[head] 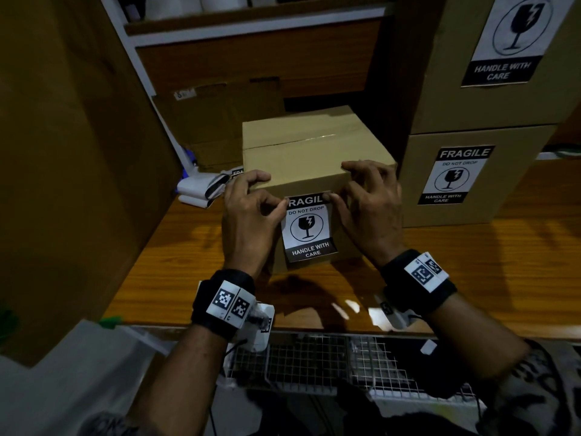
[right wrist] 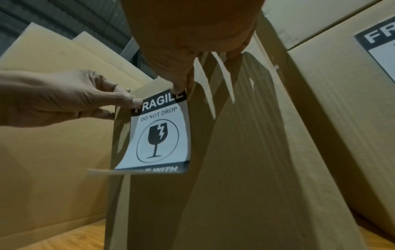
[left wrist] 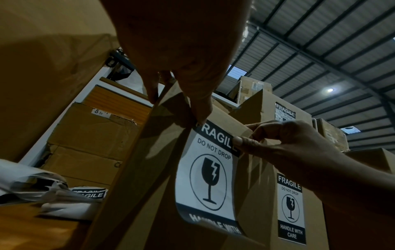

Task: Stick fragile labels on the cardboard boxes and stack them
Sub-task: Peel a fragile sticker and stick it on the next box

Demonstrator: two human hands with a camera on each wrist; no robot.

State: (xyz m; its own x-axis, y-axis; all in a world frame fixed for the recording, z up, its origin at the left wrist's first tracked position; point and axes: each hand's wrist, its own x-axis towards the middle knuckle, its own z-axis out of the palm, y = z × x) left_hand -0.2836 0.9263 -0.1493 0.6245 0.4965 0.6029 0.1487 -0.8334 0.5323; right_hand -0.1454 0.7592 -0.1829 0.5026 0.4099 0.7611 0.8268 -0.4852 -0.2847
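"Where is the label now?"

"On the near face of the cardboard box (head: 314,158), which sits on the surface (head: 471,262). My left hand (head: 248,215) pinches the top left corner of the fragile label (head: 309,229), my right hand (head: 371,209) the top right one. Only the top edge looks stuck; the bottom curls off the box."

"So how do you finish it well?"

"I'd check the top edge runs level with the box's rim, then smooth downward from the centre out, so no air gets trapped. After that it can join the labelled boxes (head: 456,177) to the right of this box."
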